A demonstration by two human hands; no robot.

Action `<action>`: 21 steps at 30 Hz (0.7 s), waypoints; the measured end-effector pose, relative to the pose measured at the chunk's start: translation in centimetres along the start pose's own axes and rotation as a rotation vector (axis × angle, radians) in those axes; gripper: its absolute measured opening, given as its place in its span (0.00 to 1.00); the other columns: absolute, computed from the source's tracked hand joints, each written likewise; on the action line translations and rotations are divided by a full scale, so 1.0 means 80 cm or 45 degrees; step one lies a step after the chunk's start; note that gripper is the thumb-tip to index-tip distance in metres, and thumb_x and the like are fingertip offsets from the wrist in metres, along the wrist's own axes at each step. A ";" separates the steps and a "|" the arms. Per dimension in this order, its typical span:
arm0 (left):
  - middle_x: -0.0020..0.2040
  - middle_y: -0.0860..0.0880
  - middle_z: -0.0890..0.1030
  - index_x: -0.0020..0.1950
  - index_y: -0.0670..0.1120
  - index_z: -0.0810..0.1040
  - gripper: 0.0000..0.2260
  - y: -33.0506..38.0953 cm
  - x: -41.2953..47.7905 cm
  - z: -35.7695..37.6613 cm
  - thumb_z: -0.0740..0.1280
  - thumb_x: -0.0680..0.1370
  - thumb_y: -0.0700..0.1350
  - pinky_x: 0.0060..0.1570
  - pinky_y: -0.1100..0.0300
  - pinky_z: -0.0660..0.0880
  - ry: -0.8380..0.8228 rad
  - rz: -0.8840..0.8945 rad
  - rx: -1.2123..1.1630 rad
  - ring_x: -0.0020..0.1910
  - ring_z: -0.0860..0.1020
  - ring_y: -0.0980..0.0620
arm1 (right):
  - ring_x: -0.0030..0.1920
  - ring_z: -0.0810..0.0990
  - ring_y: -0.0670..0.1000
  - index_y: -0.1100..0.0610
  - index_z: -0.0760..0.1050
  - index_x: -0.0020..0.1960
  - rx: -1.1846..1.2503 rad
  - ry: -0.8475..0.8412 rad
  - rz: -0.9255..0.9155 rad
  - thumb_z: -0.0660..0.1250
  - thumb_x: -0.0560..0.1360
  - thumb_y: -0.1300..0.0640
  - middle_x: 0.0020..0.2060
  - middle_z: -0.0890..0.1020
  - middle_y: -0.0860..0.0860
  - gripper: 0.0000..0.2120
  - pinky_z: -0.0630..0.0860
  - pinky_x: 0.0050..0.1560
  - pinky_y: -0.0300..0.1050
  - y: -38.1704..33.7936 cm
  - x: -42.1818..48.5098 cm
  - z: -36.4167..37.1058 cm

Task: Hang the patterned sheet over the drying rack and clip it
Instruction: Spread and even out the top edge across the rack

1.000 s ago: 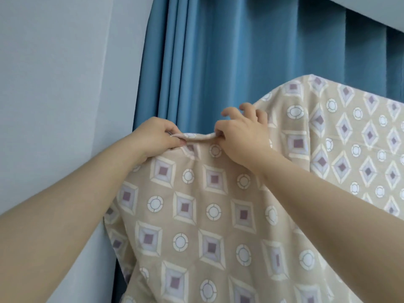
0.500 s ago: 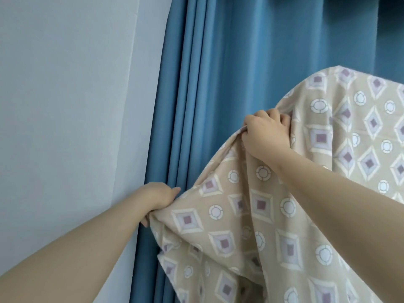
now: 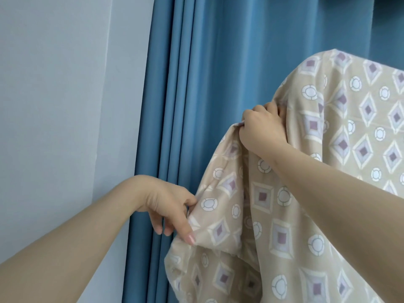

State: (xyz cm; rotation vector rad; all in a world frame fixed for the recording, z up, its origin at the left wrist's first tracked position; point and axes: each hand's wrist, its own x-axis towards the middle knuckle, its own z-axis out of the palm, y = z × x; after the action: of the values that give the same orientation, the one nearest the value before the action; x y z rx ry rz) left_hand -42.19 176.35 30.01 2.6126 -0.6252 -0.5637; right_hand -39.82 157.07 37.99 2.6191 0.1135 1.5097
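The sheet (image 3: 360, 132) lies draped over something high at the upper right, presumably the rack, though no bar shows through the cloth. Its left portion sags down in front of the curtain (image 3: 229, 62). The right hand (image 3: 262, 130) is closed in a fist around a bunch of the upper edge. The left hand (image 3: 166, 206) sits lower, near the wall (image 3: 54, 106), and pinches a fold of the side edge with the other fingers hanging loose. The main risk, as I judge it, is weight: much of the cloth looks to hang on this near side, so a downward tug from the left hand could drag the whole sheet off the rack before any clip is on. The left pinch is light and covers little fabric, so the smooth cloth could slide out of it, letting the corner drop and bunch up. The right fist holds gathered material, and if it lets go without first spreading that bunch, the sheet may dry in thick folds or sit crooked on the bar. No clip is in view, so one hand will have to leave the cloth to fetch one, and the sheet is most likely to slip then. The loose edge could also catch in the curtain pleats just behind it. With the rack hidden, I cannot tell how securely the top sits.
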 end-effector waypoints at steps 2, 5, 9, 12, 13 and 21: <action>0.32 0.53 0.75 0.53 0.48 0.76 0.13 0.006 0.010 0.000 0.73 0.71 0.45 0.26 0.65 0.70 0.171 -0.086 0.200 0.27 0.72 0.56 | 0.62 0.65 0.62 0.64 0.73 0.53 0.007 -0.006 -0.005 0.54 0.77 0.62 0.55 0.76 0.60 0.11 0.56 0.62 0.50 0.001 0.000 0.000; 0.39 0.49 0.76 0.42 0.50 0.76 0.06 -0.007 0.036 -0.004 0.61 0.75 0.41 0.34 0.60 0.72 0.852 -0.114 0.243 0.35 0.74 0.49 | 0.61 0.66 0.62 0.64 0.73 0.52 0.017 0.004 -0.016 0.54 0.76 0.63 0.54 0.76 0.61 0.10 0.56 0.60 0.50 0.001 -0.001 0.000; 0.44 0.44 0.78 0.50 0.47 0.66 0.04 -0.016 0.065 0.002 0.57 0.79 0.47 0.37 0.51 0.81 1.549 -0.048 -0.936 0.34 0.80 0.45 | 0.61 0.66 0.62 0.64 0.73 0.52 0.037 0.028 -0.018 0.55 0.76 0.64 0.54 0.76 0.61 0.10 0.57 0.59 0.50 0.001 0.000 0.002; 0.49 0.44 0.76 0.58 0.48 0.61 0.30 -0.017 0.092 0.033 0.62 0.70 0.69 0.44 0.43 0.79 1.172 -0.223 -1.560 0.48 0.79 0.42 | 0.61 0.66 0.61 0.64 0.73 0.53 0.032 0.037 -0.031 0.55 0.76 0.64 0.54 0.76 0.61 0.10 0.57 0.58 0.50 0.000 0.001 0.004; 0.52 0.44 0.76 0.61 0.49 0.62 0.38 -0.016 0.096 0.042 0.62 0.63 0.75 0.48 0.40 0.76 0.896 -0.272 -1.694 0.53 0.77 0.40 | 0.61 0.66 0.61 0.64 0.73 0.53 0.031 0.042 -0.034 0.55 0.76 0.64 0.54 0.76 0.61 0.10 0.58 0.58 0.50 0.000 0.001 0.005; 0.37 0.44 0.83 0.42 0.45 0.78 0.05 0.012 0.079 0.014 0.66 0.76 0.44 0.35 0.57 0.77 0.581 0.208 -1.840 0.34 0.82 0.47 | 0.61 0.66 0.61 0.62 0.73 0.53 0.044 0.069 -0.059 0.56 0.76 0.63 0.54 0.76 0.59 0.10 0.58 0.58 0.49 0.006 0.003 0.005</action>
State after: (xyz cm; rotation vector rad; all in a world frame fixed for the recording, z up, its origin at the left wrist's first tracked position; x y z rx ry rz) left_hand -37.85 172.10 27.73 1.2185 -0.1235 -0.1799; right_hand -39.35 156.61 38.09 2.5833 0.2051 1.5777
